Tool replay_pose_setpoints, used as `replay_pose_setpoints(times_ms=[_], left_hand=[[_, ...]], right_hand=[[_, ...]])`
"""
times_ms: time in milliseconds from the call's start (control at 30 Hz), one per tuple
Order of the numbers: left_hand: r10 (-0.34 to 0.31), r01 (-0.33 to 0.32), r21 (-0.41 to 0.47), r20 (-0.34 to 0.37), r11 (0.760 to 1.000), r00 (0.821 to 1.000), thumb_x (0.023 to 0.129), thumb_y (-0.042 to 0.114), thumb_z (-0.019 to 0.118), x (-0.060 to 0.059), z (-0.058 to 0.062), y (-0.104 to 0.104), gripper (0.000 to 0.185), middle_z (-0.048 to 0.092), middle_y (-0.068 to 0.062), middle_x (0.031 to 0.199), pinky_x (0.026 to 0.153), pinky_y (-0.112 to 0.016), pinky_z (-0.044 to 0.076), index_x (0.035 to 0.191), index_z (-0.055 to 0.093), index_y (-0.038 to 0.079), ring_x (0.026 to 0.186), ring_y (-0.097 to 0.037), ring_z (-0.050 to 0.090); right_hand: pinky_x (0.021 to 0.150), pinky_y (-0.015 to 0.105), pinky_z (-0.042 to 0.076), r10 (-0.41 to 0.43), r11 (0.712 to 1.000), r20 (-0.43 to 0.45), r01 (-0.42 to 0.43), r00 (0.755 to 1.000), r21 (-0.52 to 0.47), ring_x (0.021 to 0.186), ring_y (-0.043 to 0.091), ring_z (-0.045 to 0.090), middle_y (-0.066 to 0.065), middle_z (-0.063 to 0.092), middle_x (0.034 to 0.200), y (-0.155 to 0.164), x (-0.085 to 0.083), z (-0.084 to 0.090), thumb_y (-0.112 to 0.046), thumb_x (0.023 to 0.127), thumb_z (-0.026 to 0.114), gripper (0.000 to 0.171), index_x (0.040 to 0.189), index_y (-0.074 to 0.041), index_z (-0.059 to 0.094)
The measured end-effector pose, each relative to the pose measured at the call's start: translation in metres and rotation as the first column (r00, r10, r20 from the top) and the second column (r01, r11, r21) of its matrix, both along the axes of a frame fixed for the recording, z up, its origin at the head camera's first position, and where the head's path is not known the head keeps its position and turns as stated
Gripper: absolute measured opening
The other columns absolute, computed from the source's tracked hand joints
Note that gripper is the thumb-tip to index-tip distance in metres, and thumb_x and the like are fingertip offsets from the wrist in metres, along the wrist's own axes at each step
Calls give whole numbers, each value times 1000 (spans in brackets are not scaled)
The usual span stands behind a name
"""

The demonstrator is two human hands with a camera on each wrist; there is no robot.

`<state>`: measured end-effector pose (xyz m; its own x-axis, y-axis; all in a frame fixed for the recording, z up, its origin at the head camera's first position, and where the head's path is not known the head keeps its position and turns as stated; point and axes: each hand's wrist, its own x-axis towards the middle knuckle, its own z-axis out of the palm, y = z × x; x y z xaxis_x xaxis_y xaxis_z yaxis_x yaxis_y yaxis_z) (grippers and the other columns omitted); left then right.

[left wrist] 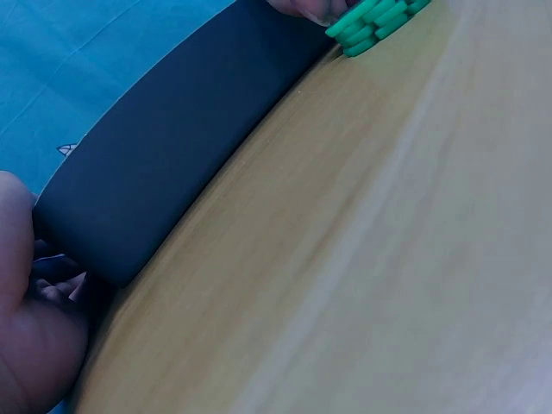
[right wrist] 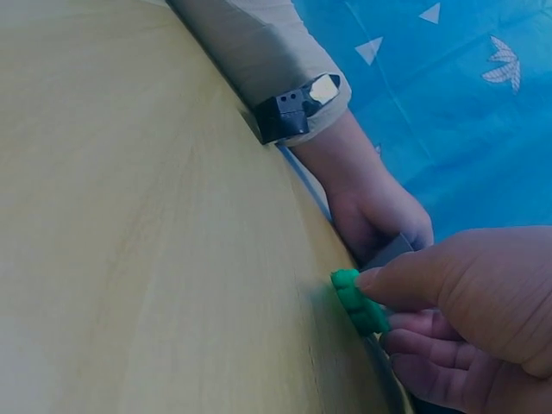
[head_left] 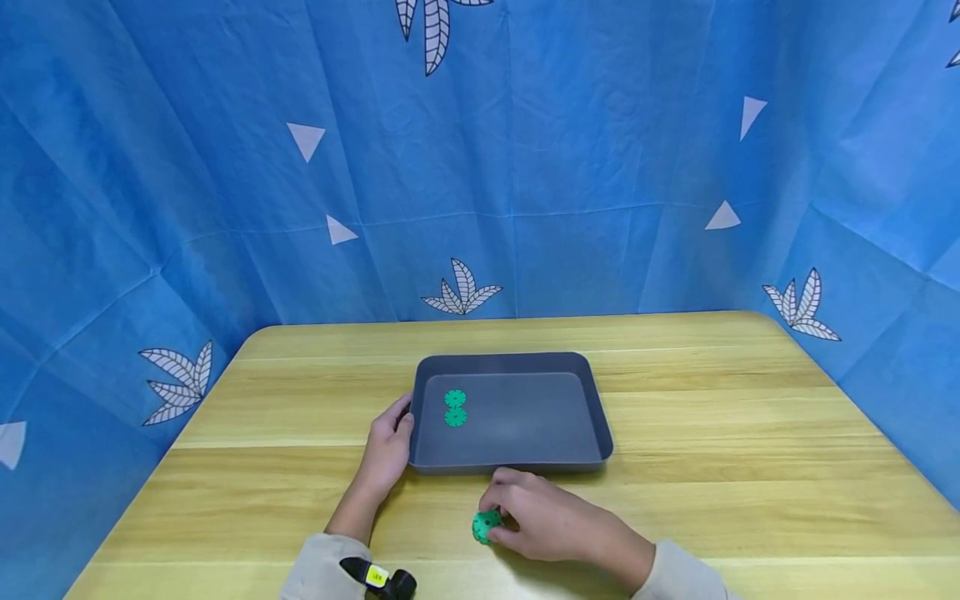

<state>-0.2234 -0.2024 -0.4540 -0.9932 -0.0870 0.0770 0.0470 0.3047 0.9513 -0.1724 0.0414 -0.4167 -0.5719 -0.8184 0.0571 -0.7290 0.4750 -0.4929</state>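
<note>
Green gear pieces (head_left: pixel 486 526) are sitting on the wooden table (head_left: pixel 750 467), just in front of the near wall of the dark grey tray (head_left: pixel 592 400). Right hand (head_left: pixel 551 521) is pinching them: thumb and fingertips are curling round the small stack, which is resting on the tabletop. Right wrist view is showing the same stack (right wrist: pixel 360 302) held between the thumb above and the fingers (right wrist: pixel 423 349) below, edge-on, several thin toothed discs pressed together. Left wrist view is catching the stack (left wrist: pixel 375 21) at the top edge, touching the table, close to the tray's outer wall (left wrist: pixel 172 164).

Left hand (head_left: pixel 387 450) is gripping the tray's left rim, fingers curling over the edge, wrist lying on the table. Left hand in the right wrist view (right wrist: pixel 379 211) is clamping the tray corner too.

Two more green gears (head_left: pixel 455 408) are lying flat inside the tray, at its left side, one touching the other, near the left hand's fingertips.

Blue patterned cloth (head_left: pixel 525 167) is hanging behind and beside the table. Both arms are wearing light beige sleeves (head_left: pixel 322 567); a black wrist device with a yellow label (head_left: pixel 378 577) is sitting on the left one.
</note>
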Motion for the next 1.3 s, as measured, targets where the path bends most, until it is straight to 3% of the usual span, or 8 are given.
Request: replay_pose_setpoints(times_ms=[500,833,1067,1300], left_hand=[[-5,5,2,-1,1000,1000,99,14,33,-1,0,-1,42,39,-13,143,111,-43,29,139,37,3,135,-26,32],[-16,16,15,4,1000,1000,99,14,34,-1,-1,-1,42,39,-13,143,111,-43,29,140,37,4,136,-26,31],[-11,11,11,6,1000,1000,99,15,34,-1,-1,-1,42,39,-13,143,111,-43,28,140,37,4,136,-26,31],[-9,9,11,3,1000,1000,99,14,34,-1,-1,-1,42,38,-13,144,111,-43,28,140,37,4,136,-26,31]], right_hand=[[64,7,42,17,1000,-58,-19,998,-24,74,-2,46,-12,50,86,2,-1,-4,-25,87,63,9,92,-18,64],[66,9,42,11,1000,-27,-11,1000,-25,74,-2,46,-12,49,87,2,-2,-3,-26,88,62,10,93,-17,64],[70,11,46,-7,993,-25,3,1000,-120,78,-2,51,-10,55,91,2,-4,-4,-27,89,61,12,95,-17,65],[67,13,48,-45,974,-51,32,998,-226,78,4,54,-3,58,95,1,-7,0,-23,88,62,19,101,-10,66]])
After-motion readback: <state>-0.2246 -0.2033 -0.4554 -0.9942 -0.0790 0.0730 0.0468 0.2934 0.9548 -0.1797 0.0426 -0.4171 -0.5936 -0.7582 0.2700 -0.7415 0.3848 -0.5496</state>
